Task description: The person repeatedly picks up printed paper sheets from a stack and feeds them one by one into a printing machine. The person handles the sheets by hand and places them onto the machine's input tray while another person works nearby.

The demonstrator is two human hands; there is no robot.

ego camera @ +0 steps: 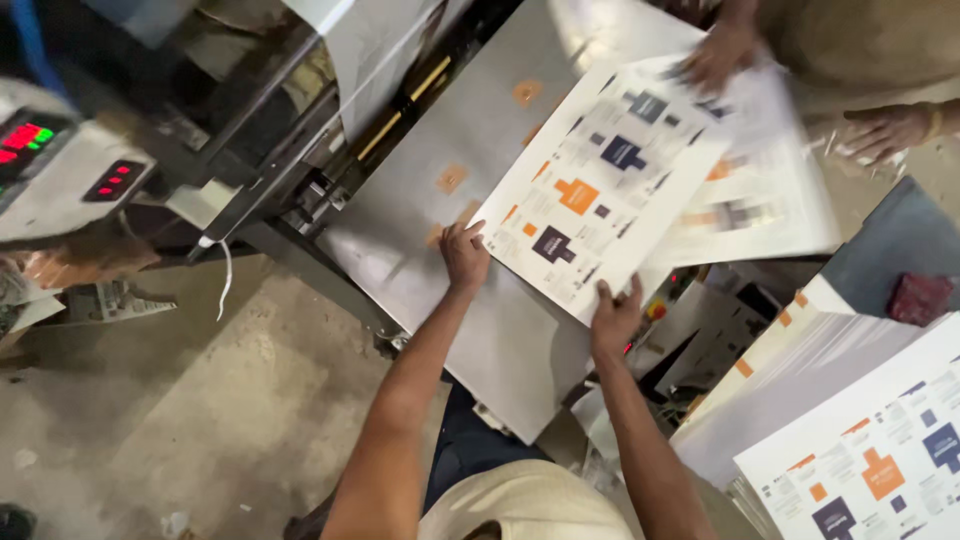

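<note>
- Our left hand (pixel 465 255) and right hand (pixel 614 318) each pinch the near edge of the printed sheet (pixel 598 187).
- The sheet lies on the metal feed table (pixel 480 130).
- A co-worker's hand (pixel 716 55) presses the far corner.

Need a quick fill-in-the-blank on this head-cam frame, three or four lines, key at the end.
1. The left hand and right hand both hold the edge of a printed ____.
2. That sheet lies on a flat grey ____ table.
3. The large square nearest the sheet's middle is coloured ____.
4. A co-worker's hand touches the sheet's ____ end.

Missing words: sheet; metal; orange; far
</note>
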